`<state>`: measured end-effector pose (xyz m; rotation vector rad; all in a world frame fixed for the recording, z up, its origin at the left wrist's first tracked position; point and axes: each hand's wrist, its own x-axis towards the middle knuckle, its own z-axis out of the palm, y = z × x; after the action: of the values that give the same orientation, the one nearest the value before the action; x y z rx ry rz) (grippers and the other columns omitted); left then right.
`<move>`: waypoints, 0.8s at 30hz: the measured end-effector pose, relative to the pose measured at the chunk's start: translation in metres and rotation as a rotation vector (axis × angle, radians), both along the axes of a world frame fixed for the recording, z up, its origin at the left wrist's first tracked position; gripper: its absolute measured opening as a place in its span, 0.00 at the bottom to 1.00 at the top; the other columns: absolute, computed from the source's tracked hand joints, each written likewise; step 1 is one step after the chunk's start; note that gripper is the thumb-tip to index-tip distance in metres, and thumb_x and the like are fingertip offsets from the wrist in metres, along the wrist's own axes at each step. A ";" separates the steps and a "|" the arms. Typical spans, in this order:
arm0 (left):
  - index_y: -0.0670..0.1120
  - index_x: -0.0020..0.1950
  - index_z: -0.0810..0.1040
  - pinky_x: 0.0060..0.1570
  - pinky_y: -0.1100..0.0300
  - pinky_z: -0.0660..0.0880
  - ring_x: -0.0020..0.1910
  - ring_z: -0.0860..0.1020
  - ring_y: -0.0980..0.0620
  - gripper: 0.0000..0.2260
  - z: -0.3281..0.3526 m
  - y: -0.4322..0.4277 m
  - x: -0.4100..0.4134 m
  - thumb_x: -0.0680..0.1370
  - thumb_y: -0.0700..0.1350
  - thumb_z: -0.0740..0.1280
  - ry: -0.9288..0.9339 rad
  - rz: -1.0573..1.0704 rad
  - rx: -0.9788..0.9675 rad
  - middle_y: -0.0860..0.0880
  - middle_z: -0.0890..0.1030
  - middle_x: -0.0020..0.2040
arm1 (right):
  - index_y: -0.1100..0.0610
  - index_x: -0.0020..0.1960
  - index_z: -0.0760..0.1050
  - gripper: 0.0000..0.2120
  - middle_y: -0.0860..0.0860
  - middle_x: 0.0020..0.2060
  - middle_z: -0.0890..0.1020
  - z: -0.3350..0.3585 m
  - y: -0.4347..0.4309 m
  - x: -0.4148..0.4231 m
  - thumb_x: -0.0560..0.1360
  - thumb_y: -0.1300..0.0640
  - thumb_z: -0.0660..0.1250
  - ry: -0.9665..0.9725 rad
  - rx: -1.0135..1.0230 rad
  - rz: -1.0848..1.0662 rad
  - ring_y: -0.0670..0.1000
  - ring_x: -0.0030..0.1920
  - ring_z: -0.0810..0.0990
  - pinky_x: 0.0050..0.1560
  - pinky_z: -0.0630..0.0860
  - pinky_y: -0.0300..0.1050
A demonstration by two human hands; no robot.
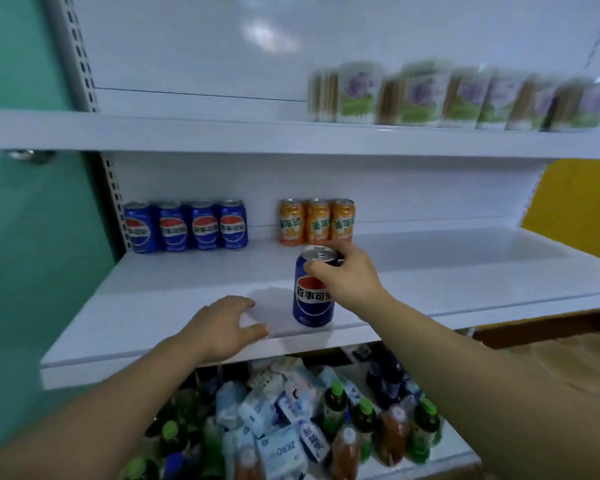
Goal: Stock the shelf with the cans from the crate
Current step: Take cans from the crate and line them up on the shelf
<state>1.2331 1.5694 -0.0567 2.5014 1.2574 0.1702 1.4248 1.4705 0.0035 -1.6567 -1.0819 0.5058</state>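
Right hand (343, 275) pinches the rim of a blue can (313, 292) standing upright near the front edge of the shelf (187, 289), likely to slide it back. Left hand (222, 323) rests flat and empty beside it, probably for balance. Behind stand four blue cans (186, 226) and three orange cans (316, 221), with a gap between the rows. Crate not seen.
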 end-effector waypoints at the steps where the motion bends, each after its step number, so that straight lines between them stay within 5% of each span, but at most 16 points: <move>1: 0.52 0.77 0.57 0.74 0.49 0.53 0.76 0.56 0.51 0.36 -0.002 0.011 -0.017 0.75 0.69 0.57 0.094 0.041 0.013 0.52 0.57 0.78 | 0.50 0.59 0.74 0.18 0.49 0.54 0.80 -0.003 0.013 -0.009 0.70 0.53 0.72 -0.010 -0.010 0.026 0.51 0.54 0.79 0.50 0.76 0.46; 7: 0.59 0.78 0.50 0.73 0.38 0.43 0.78 0.46 0.52 0.33 -0.005 0.059 -0.066 0.76 0.70 0.50 0.232 0.199 -0.014 0.56 0.46 0.79 | 0.51 0.62 0.71 0.19 0.48 0.52 0.77 -0.006 0.072 -0.041 0.73 0.53 0.71 -0.051 -0.020 0.097 0.50 0.53 0.76 0.49 0.74 0.45; 13: 0.60 0.78 0.45 0.72 0.36 0.41 0.78 0.42 0.52 0.34 -0.013 0.072 -0.064 0.75 0.71 0.48 0.270 0.205 0.031 0.56 0.42 0.79 | 0.47 0.73 0.58 0.37 0.47 0.66 0.71 -0.026 0.109 -0.048 0.72 0.58 0.74 -0.152 -0.062 0.196 0.51 0.64 0.71 0.63 0.71 0.52; 19: 0.61 0.78 0.45 0.72 0.36 0.39 0.78 0.41 0.53 0.34 -0.016 0.071 -0.065 0.75 0.71 0.49 0.245 0.196 0.025 0.56 0.42 0.79 | 0.48 0.72 0.59 0.35 0.48 0.63 0.75 -0.027 0.171 -0.085 0.71 0.56 0.74 -0.150 -0.019 0.284 0.52 0.62 0.75 0.59 0.73 0.46; 24: 0.60 0.78 0.47 0.72 0.36 0.38 0.78 0.41 0.53 0.36 -0.019 0.072 -0.067 0.74 0.72 0.50 0.206 0.190 0.043 0.56 0.43 0.79 | 0.48 0.76 0.54 0.38 0.50 0.71 0.69 -0.029 0.222 -0.126 0.73 0.52 0.71 -0.220 -0.020 0.349 0.54 0.68 0.70 0.64 0.69 0.49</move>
<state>1.1658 1.6415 -0.0755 2.4836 1.5902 -0.0167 1.2993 1.6928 -0.0252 -1.5728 -1.5467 0.5674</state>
